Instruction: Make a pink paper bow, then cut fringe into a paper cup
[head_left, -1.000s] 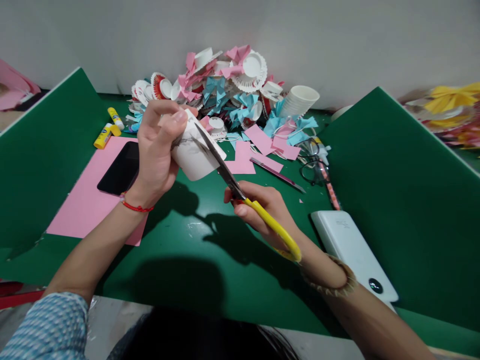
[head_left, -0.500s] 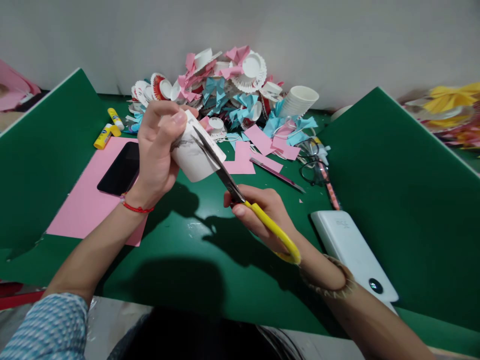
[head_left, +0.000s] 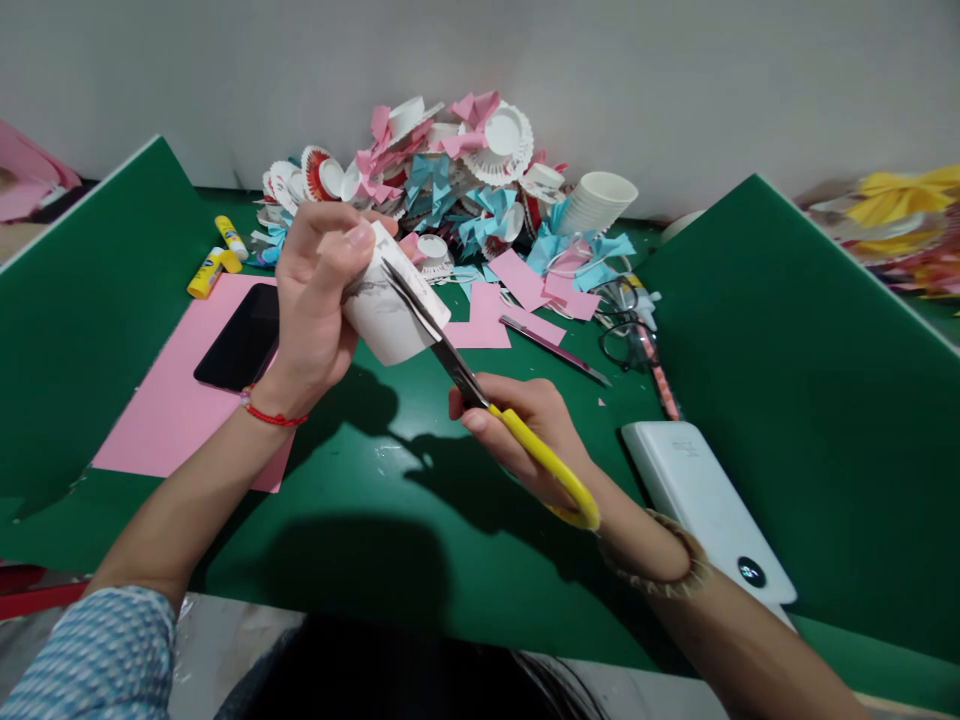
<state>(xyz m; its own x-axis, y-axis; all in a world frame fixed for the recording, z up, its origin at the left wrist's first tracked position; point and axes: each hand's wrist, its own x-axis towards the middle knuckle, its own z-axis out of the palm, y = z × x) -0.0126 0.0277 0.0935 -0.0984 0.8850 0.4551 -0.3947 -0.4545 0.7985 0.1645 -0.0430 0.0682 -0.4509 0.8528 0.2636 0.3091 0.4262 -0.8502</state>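
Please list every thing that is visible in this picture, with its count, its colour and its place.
paper cup: 1, white, in the left hand
scissors: 1, yellow handles, blades at the cup
pink sheet: 1, pink, left on the table
phone: 1, black, on the pink sheet
glue sticks: 2, yellow, far left
craft pile: 1 heap, white, pink, blue, by the wall
cup stack: 1, white, beside the heap
glasses: 1, dark, centre right
power bank: 1, white, right
table: 1, green
left hand: 1, holds the cup
right hand: 1, holds the scissors
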